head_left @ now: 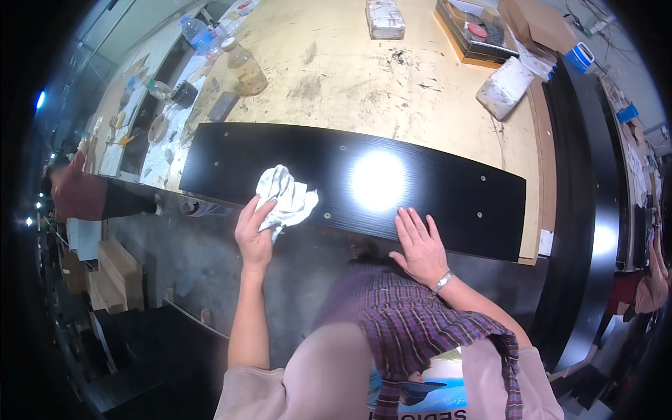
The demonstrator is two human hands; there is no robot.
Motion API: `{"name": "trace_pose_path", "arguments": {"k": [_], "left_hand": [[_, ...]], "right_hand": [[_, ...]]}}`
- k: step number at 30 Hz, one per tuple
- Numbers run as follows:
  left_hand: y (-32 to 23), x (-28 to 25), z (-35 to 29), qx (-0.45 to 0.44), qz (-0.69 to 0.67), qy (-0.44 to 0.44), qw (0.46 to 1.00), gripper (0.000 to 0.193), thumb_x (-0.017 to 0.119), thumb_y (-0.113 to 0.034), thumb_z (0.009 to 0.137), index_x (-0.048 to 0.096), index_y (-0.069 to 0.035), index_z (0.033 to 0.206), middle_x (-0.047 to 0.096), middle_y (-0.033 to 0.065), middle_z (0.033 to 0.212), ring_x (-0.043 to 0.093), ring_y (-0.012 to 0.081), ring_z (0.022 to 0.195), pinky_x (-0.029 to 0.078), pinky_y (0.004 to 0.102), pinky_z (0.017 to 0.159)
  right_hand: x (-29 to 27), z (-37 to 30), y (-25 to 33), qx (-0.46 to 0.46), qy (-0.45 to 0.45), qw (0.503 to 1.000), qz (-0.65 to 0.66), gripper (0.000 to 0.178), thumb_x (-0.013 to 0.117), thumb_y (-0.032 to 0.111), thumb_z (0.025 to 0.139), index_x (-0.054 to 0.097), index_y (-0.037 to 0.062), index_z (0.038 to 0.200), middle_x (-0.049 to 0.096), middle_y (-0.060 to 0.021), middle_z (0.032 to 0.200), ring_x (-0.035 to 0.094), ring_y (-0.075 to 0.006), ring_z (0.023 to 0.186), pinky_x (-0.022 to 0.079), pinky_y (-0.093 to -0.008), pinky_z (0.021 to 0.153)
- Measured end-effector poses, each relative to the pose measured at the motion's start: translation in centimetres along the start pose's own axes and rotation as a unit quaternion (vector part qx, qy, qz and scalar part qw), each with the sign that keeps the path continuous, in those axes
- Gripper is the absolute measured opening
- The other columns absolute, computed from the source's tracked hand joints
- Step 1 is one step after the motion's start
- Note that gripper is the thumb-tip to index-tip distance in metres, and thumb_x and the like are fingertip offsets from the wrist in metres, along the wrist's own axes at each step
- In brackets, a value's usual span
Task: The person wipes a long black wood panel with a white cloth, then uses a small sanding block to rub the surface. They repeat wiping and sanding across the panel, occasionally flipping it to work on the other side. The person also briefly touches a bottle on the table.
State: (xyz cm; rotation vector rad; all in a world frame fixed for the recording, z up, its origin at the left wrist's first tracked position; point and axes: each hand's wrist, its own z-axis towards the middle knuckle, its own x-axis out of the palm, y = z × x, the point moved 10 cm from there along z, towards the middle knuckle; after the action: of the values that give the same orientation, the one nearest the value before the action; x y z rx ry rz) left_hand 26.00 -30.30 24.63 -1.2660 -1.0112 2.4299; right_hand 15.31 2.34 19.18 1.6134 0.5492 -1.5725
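A long black panel point(434, 182) with several small round metal fittings lies along the near edge of the wooden table point(315, 77). My left hand point(253, 225) is closed round a crumpled white cloth point(285, 196), which hangs over the panel's near edge, left of its middle. Flat on the panel's near edge, right of the middle, rests my right hand point(420, 241), fingers stretched out and holding nothing. A bright lamp reflection shows on the glossy surface just beyond it.
Beyond the panel stand a jar of yellowish liquid point(246, 70), a small dark block point(222, 106), a stained white block point(504, 89), another white block point(385, 19) and an open box point(479, 31). More long black panels point(584, 210) are at the right. A person point(77, 189) is at far left.
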Motion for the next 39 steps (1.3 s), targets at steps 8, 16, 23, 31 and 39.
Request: {"name": "trace_pose_path", "arguments": {"k": [8, 16, 23, 31, 39], "left_hand": [[2.5, -4.6, -4.7, -0.114, -0.103, -0.098, 0.983, 0.044, 0.057, 0.014, 0.081, 0.072, 0.001, 0.120, 0.066, 0.0157, 0.129, 0.063, 0.0261, 0.119, 0.047, 0.0322, 0.102], [-3.5, 2.9, 0.4, 0.007, 0.077, 0.029, 0.997, 0.044, 0.066, -0.010, 0.077, 0.076, -0.011, 0.120, 0.066, 0.0203, 0.129, 0.058, 0.0377, 0.122, 0.044, 0.0439, 0.108], [1.9, 4.8, 4.8, 0.136, 0.173, 0.089, 0.971, 0.045, 0.077, -0.027, 0.073, 0.073, -0.023, 0.118, 0.063, 0.0087, 0.136, 0.056, 0.0333, 0.124, 0.040, 0.0500, 0.108], [33.5, -20.5, 7.2, -0.107, 0.284, -0.143, 0.942, 0.043, 0.071, -0.005, 0.076, 0.074, -0.012, 0.118, 0.066, 0.0153, 0.124, 0.061, 0.0328, 0.114, 0.046, 0.0449, 0.101], [29.1, -24.2, 8.7, -0.128, -0.041, -0.208, 0.969, 0.040, 0.070, 0.008, 0.076, 0.072, 0.000, 0.116, 0.069, 0.0196, 0.117, 0.066, 0.0361, 0.109, 0.051, 0.0396, 0.098]], "right_hand": [[-0.2, -0.3, 0.6, -0.041, -0.046, 0.997, -0.037, 0.063, 0.075, 0.034, 0.086, 0.054, 0.0288, 0.145, 0.045, -0.0089, 0.157, 0.041, -0.0309, 0.145, 0.036, -0.0569, 0.114], [0.0, -0.2, 1.5, -0.034, -0.036, 0.996, -0.080, 0.067, 0.078, 0.033, 0.081, 0.056, 0.0302, 0.144, 0.047, -0.0111, 0.155, 0.041, -0.0352, 0.144, 0.032, -0.0581, 0.115], [0.5, 0.2, 1.5, 0.000, -0.037, 0.995, -0.096, 0.064, 0.077, 0.023, 0.072, 0.064, 0.0268, 0.134, 0.048, -0.0098, 0.155, 0.040, -0.0343, 0.146, 0.029, -0.0564, 0.119], [1.5, 0.4, 0.9, 0.103, 0.066, 0.989, -0.084, 0.072, 0.077, 0.010, 0.068, 0.060, 0.0167, 0.138, 0.042, -0.0138, 0.158, 0.030, -0.0372, 0.151, 0.020, -0.0592, 0.123], [-0.3, 12.0, 10.5, 0.206, -0.089, 0.967, 0.123, 0.049, 0.069, -0.001, 0.080, 0.064, 0.0023, 0.129, 0.057, -0.0175, 0.139, 0.054, -0.0359, 0.130, 0.044, -0.0422, 0.110]]}}
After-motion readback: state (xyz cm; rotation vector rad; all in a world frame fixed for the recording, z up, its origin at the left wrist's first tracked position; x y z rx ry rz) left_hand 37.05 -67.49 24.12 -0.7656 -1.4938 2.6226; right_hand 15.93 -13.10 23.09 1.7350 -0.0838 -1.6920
